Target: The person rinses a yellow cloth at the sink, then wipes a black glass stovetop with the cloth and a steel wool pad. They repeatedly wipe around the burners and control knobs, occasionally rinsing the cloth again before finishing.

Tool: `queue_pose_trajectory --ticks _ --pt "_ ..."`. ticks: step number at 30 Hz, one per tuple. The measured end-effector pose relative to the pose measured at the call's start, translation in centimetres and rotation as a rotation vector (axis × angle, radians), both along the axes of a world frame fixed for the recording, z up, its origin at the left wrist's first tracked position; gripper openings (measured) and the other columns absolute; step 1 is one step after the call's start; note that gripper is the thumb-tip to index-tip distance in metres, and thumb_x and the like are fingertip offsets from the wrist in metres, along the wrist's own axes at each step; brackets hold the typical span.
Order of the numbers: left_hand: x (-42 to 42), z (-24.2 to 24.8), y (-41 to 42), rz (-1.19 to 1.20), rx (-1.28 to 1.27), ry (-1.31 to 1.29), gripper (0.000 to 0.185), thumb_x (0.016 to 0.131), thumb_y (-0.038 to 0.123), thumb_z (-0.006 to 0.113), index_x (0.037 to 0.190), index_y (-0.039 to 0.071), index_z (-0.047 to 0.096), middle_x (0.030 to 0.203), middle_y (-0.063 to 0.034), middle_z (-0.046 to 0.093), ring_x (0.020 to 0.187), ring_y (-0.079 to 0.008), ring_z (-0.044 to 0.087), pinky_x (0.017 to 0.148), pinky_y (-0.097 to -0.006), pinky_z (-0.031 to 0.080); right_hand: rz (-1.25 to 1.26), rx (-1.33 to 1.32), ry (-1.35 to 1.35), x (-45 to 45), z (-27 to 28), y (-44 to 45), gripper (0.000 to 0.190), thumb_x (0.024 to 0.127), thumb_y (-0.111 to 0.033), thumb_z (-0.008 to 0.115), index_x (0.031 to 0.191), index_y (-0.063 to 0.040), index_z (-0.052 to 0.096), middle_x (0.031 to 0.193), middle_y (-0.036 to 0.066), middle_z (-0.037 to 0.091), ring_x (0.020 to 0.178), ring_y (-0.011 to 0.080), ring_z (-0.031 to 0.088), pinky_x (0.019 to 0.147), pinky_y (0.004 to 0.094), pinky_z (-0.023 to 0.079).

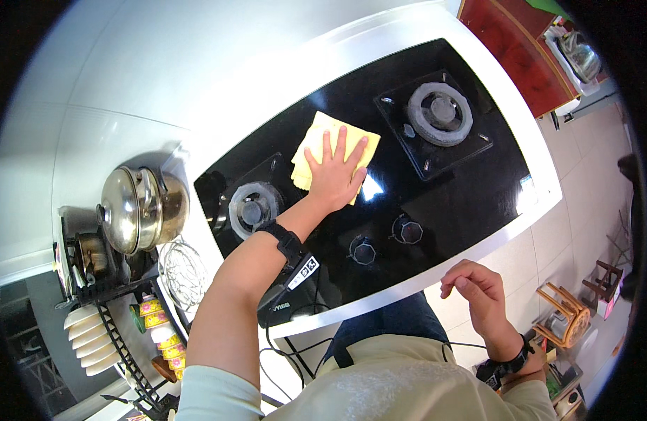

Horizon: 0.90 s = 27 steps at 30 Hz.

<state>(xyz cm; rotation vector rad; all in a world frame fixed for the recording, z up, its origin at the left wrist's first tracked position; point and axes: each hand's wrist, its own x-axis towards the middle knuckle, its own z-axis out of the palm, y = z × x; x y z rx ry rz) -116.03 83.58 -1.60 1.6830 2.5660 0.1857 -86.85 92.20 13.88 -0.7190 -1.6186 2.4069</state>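
My left hand lies flat, fingers spread, on a folded yellow cloth. The cloth rests on the black glass top of a gas hob, between its two burners. To the right of the cloth is one round burner; the other burner sits at lower left, close to my left forearm. Two control knobs stand nearer my body. My right hand hovers off the hob's front edge, fingers loosely curled in, with nothing visible in it. Both wrists wear black straps.
Left of the hob stand a lidded steel pot, a wire rack, stacked white bowls and flowered cups. Black cables hang by my waist. A red cabinet and a wooden stool are to the right.
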Motion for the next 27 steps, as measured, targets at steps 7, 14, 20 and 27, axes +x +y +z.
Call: queue_pose_trajectory --ticks 7,14,20,27 --pt "2.1 0.9 -3.7 -0.153 0.009 -0.059 0.051 0.090 0.035 0.035 0.140 0.026 0.027 0.147 -0.0162 0.012 0.133 -0.0429 0.012 0.096 -0.0681 0.012 -0.020 0.044 0.009 1.4 0.6 -1.8 0.016 0.090 -0.006 0.046 0.092 0.002 0.060 0.083 0.009 0.059 0.075 0.0142 0.056 0.070 0.0266 0.045" --pt "3.6 1.8 -7.2 -0.262 -0.046 -0.042 0.053 0.090 0.031 0.035 0.141 0.024 0.023 0.148 -0.0167 0.010 0.134 -0.0422 0.010 0.100 -0.0638 0.010 -0.023 0.085 0.012 2.4 1.6 -3.8 0.016 0.090 -0.006 0.046 0.092 0.002 0.060 0.083 0.009 0.059 0.075 0.0139 0.056 0.070 0.0263 0.046" --pt "5.7 1.9 -9.5 -0.231 -0.021 -0.057 0.057 0.088 0.031 0.040 0.141 0.018 0.024 0.146 -0.0205 0.012 0.133 -0.0425 0.012 0.102 -0.0605 0.011 -0.018 0.098 -0.005 3.4 2.4 -5.2 0.015 0.089 -0.002 0.045 0.091 0.002 0.060 0.084 0.009 0.059 0.077 0.0139 0.057 0.071 0.0264 0.046" --pt "9.4 2.3 -14.1 -0.159 -0.034 -0.061 0.062 0.084 0.031 0.044 0.140 0.010 0.026 0.145 -0.0208 0.016 0.133 -0.0402 0.013 0.103 -0.0585 0.009 0.016 0.108 -0.023 3.7 3.2 -6.6 0.015 0.089 -0.001 0.046 0.091 0.003 0.060 0.084 0.008 0.060 0.076 0.0131 0.057 0.071 0.0258 0.046"
